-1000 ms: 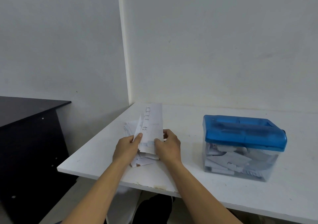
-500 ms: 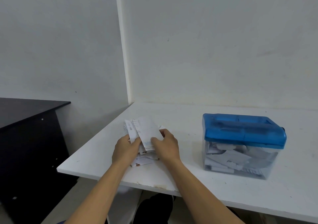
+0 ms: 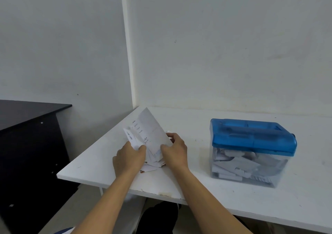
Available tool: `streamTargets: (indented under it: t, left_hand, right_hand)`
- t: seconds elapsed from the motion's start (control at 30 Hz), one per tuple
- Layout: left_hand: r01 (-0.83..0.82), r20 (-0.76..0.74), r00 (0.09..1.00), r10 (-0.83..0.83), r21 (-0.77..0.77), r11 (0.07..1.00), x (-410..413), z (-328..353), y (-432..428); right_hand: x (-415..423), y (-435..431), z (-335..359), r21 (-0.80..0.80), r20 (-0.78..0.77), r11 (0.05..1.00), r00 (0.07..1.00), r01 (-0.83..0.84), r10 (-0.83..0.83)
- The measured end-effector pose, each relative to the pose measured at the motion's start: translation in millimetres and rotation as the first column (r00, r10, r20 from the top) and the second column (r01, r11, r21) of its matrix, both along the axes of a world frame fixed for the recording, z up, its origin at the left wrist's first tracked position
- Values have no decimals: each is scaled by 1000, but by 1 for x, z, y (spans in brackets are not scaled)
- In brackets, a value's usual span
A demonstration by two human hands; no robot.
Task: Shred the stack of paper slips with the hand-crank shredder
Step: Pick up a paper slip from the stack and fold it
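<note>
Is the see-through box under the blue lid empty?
No, the clear bin under the blue lid is partly filled with white paper pieces.

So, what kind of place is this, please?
Probably a plain office or workroom: a white laminate table in a bare white-walled corner, a blue-lidded clear plastic hand-crank shredder on it, and a dark desk beside.

Bare table (image 3: 194, 126) is lying open from my right hand (image 3: 175, 153) toward 3 o'clock, until the shredder (image 3: 251, 149) is blocking the way. At 12 o'clock the paper slips (image 3: 149, 131) I am holding are standing up, with the wall (image 3: 215, 63) closing behind. At 9 o'clock a black desk (image 3: 27, 144) is standing across a gap.
</note>
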State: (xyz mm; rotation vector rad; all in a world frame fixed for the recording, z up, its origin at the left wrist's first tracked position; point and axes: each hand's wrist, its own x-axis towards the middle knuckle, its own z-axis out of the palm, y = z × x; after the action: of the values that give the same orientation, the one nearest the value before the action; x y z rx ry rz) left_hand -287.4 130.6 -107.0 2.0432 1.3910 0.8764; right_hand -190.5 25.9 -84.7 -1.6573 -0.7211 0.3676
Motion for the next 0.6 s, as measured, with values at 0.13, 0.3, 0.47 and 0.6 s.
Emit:
streamTargets:
  t: [0.13, 0.3, 0.47, 0.6]
  left_hand:
    - [-34, -172, 984, 39, 35, 999, 1, 2, -2]
    - [-41, -120, 992, 43, 20, 999, 4, 2, -3]
    - [-47, 174, 984, 42, 27, 998, 1, 4, -2]
    - [7, 272, 961, -56, 176, 984, -1, 8, -10]
  right_hand:
    - [3, 2, -1, 21, -27, 999, 999, 47, -47]
    - [2, 4, -2, -2, -25, 999, 999, 38, -38]
    - [2, 5, -4, 45, -34, 997, 997, 67, -65]
    - [1, 7, 0, 101, -72, 994, 996, 51, -44]
